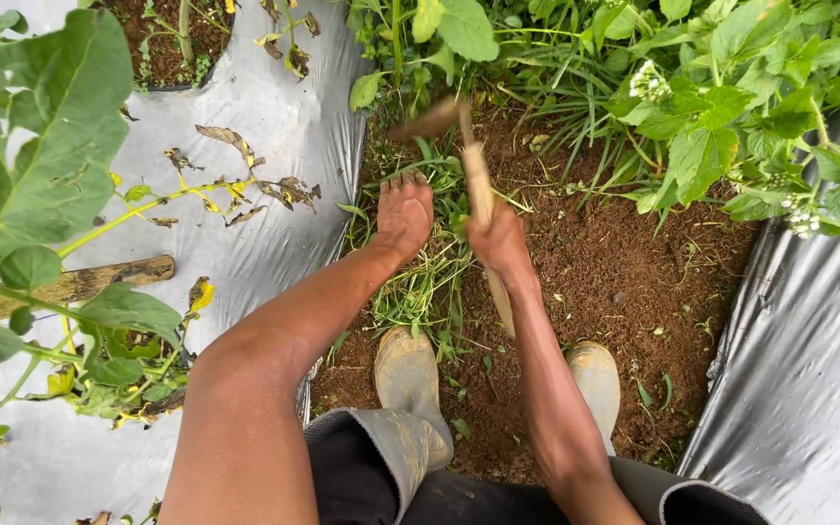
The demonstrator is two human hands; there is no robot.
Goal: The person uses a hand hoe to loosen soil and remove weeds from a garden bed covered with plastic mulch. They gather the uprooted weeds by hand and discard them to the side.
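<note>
My left hand (404, 209) presses palm down on a clump of green grass and weeds (427, 277) on brown soil. My right hand (498, 240) is closed around the wooden handle of a small hoe (479, 185). The handle runs from my wrist up toward the blade (432, 120), which is blurred and raised above the weeds just beyond my left fingers. Both of my muddy rubber boots (408, 374) stand on the soil below the hands.
Grey plastic mulch sheets (264, 136) line both sides of the soil strip (624, 282). Leafy plants with small white flowers (721, 107) crowd the top right. A large-leaved plant (46, 146) and a wooden stick (89, 282) are on the left sheet.
</note>
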